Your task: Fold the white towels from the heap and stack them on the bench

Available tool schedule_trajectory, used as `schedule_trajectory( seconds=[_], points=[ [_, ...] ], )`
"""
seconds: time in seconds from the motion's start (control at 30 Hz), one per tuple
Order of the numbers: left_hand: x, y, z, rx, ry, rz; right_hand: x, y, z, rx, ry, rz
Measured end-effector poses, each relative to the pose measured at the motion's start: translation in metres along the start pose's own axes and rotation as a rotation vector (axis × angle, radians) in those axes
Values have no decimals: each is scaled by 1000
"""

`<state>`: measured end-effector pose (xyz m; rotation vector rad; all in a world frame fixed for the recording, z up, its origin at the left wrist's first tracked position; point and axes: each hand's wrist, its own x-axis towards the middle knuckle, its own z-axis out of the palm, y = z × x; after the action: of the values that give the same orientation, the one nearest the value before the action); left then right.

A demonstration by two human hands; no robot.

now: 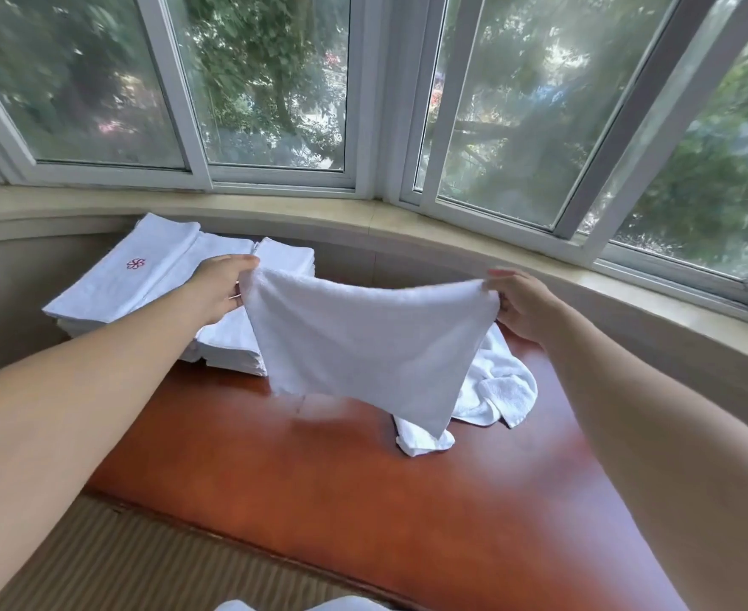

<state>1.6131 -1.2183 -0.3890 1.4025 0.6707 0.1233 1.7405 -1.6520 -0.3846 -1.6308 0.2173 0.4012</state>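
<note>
A glossy reddish-brown wooden bench (363,500) is seen curving beneath a white-framed bay window (372,125). At far left on the bench, stacks of folded white towels (151,280) are set side by side, the leftmost marked with a small red flower emblem (135,263). A white terry towel (363,341) is held spread in the air above the bench, between the stacks and the rumpled heap of unfolded white towels (495,390) lying at right; its lower edge hangs unevenly, longer toward the right. The left hand (220,286) is closed in a pinch on the upper left corner, the right hand (524,304) likewise on the upper right corner. Step judged: the towel is opened out for its first fold. Risks noted: a crooked fold if the slanting lower edge is not squared; a corner slipping from a light pinch; the hanging edge dragging the heap or brushing the nearest stack when lowered.
</note>
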Motion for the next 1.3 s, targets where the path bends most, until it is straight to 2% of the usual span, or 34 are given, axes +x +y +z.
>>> schedule_trajectory(
  seconds=[0.13, 0.3, 0.4, 0.47, 0.53, 0.6, 0.7, 0.8, 0.87, 0.97, 1.07, 1.13, 1.2, 1.3],
  points=[
    [0, -3, -9, 17, 16, -14, -5, 12, 9, -257, -50, 112],
    [-1, -2, -26, 197, 5, -36, -6, 14, 15, -199, 36, 40],
    [-5, 6, -35, 346, -144, -138, -6, 11, 14, -360, 12, -16],
    [-8, 7, -36, 553, -234, -178, -8, 10, 17, -539, 23, -75],
    [-9, 2, -34, 844, -228, -100, -13, 7, 22, -739, 52, -165],
    [-9, -3, -31, 1026, -120, 75, -16, 5, 25, -959, 66, -249],
    [-7, -6, -33, 1057, -17, 263, -20, 4, 25, -1056, 150, -350],
    [-9, -8, -37, 1109, -14, 323, -25, 5, 24, -1067, 207, -436],
    [-11, -10, -39, 1171, -74, 309, -30, 8, 23, -1136, 160, -403],
    [-22, -18, -42, 1332, -271, 73, -35, 20, 16, -1147, -58, -141],
    [-40, -31, -44, 1363, -445, -355, -46, 36, 7, -1088, -295, 349],
    [-50, -37, -45, 1331, -499, -568, -53, 44, 1, -1091, -397, 589],
    [-57, -36, -43, 1281, -545, -716, -55, 44, -3, -1102, -440, 714],
    [-55, -27, -41, 1240, -535, -765, -49, 37, -2, -1094, -386, 690]
  ],
)
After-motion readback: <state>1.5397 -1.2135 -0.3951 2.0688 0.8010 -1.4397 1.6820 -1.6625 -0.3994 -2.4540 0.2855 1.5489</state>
